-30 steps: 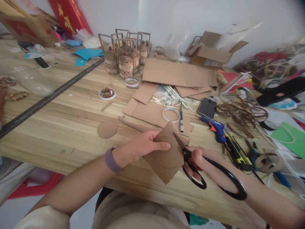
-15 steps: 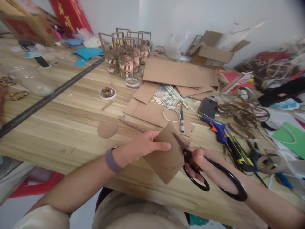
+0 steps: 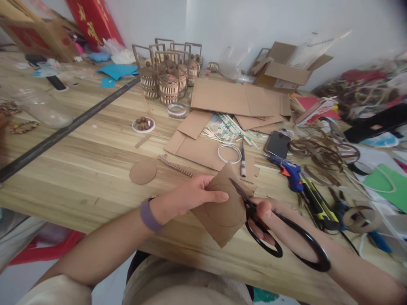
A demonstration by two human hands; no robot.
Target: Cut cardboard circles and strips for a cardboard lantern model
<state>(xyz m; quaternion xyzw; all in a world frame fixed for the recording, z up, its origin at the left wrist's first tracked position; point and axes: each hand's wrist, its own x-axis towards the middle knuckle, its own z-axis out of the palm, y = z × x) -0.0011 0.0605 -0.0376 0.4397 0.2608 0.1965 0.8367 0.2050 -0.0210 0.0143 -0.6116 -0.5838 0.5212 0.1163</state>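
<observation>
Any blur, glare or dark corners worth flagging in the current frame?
Head view: the heap at far right is smeared; head view: top-right corner darkened; head view: faint highlights on the black scissors; head view: the held cardboard is clear enough to show its drawn line.

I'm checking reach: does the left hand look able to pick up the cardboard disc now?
Probably not just now: the left hand holds the marked cardboard. Otherwise the way looks free; the disc lies uncovered on the table.
</observation>
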